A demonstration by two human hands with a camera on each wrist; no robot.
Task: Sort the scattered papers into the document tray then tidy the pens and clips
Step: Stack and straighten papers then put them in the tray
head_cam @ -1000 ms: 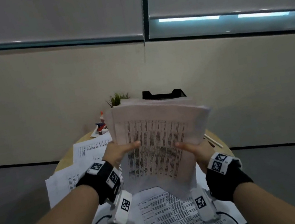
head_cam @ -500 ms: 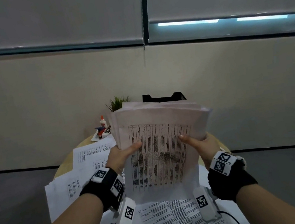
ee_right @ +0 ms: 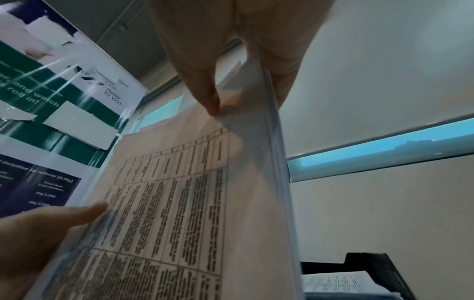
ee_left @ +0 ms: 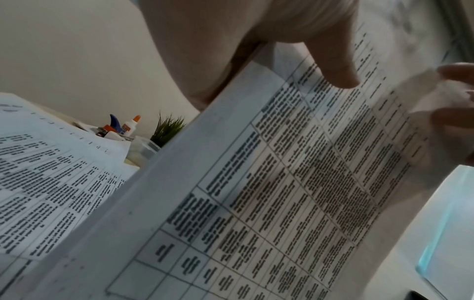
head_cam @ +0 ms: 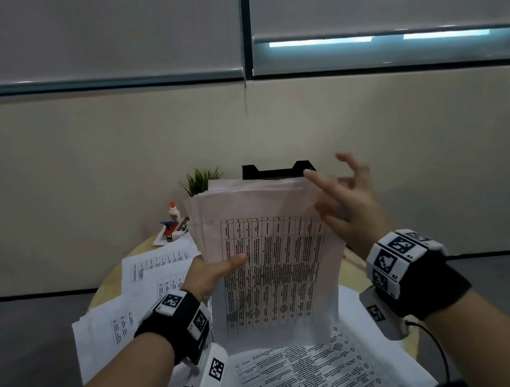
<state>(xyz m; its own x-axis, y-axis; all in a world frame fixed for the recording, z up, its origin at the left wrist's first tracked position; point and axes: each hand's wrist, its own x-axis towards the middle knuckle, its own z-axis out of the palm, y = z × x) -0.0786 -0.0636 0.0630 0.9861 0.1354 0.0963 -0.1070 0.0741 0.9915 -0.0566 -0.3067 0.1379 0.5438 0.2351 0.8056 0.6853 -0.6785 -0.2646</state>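
Overhead, mid-way through gathering papers: stack of papers (head_cam: 267, 252) held upright above the desk (head_cam: 110, 285), left hand (head_cam: 213, 273) in a pinching grip on its left edge, right hand (head_cam: 347, 208) spread wide at the top right corner; document tray (head_cam: 273, 171) behind, mostly hidden; loose sheets (head_cam: 156, 277) not yet gathered. Left wrist: thumb on the print; pens and clips unclear. Right wrist: fingertip (ee_right: 211, 105) touching the corner; tray partly cut off. Next, likely squaring, then lowering into the tray.
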